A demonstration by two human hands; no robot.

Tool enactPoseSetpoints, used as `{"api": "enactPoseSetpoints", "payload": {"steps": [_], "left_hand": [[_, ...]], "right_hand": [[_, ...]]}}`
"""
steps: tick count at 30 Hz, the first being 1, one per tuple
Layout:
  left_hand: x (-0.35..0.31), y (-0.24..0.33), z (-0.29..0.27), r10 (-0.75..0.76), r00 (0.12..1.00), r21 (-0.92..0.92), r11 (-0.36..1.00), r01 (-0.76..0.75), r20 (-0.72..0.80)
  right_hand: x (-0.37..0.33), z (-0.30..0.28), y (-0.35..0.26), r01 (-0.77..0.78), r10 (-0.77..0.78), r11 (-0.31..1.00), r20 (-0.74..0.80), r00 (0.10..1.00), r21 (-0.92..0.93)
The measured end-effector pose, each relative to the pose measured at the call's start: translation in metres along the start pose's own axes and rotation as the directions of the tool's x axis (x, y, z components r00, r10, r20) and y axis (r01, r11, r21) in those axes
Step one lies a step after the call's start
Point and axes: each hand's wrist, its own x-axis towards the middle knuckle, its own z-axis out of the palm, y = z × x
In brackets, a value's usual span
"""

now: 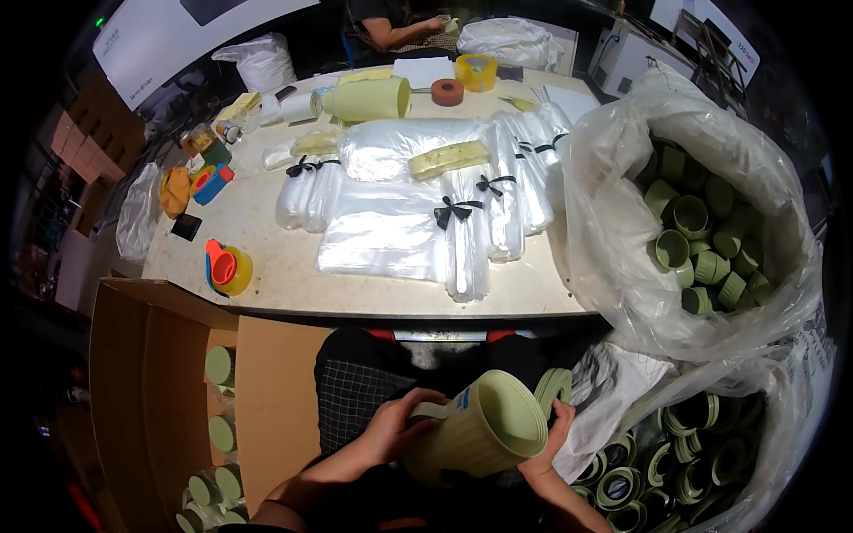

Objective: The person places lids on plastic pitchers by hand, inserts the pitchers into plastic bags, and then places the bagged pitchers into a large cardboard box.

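Observation:
A pale green plastic pitcher point(480, 426) is tilted over my lap, its wide mouth facing up and to the right. My left hand point(402, 428) is closed around its handle, on the left side. In my right hand point(549, 442), beside the pitcher's rim, is a pale green round lid point(554, 387) with a ringed edge. The lid is apart from the mouth, next to its right side. The pitcher's underside and some of my right fingers are hidden.
Right, one plastic bag point(604, 204) holds green cup-shaped parts, another point(764, 480) ringed lids. Left, an open carton point(275, 391) holds green-topped items. The table point(275, 266) bears clear bag bundles point(382, 231), a tape dispenser point(233, 271) and another pitcher point(369, 99). A person point(391, 31) sits opposite.

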Motion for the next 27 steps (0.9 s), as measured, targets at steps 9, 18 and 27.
{"api": "enactPoseSetpoints", "payload": {"steps": [9,18,27], "left_hand": [[0.0001,0.0052,-0.0004,-0.008,1.0,0.029,1.0,0.008,0.003],[0.0021,0.0033,-0.0013,-0.018,0.999,0.006,1.0,0.017,0.028],[-0.0006,0.0048,-0.0005,0.001,1.0,0.043,0.999,-0.002,0.008]], "right_hand": [[-0.0032,0.0023,0.0042,-0.008,0.008,1.0,-0.02,1.0,0.013],[0.0001,0.0011,0.0023,-0.006,0.007,1.0,-0.021,1.0,0.017],[-0.0002,0.0007,0.0008,-0.014,0.014,1.0,-0.014,1.0,0.013]]}}
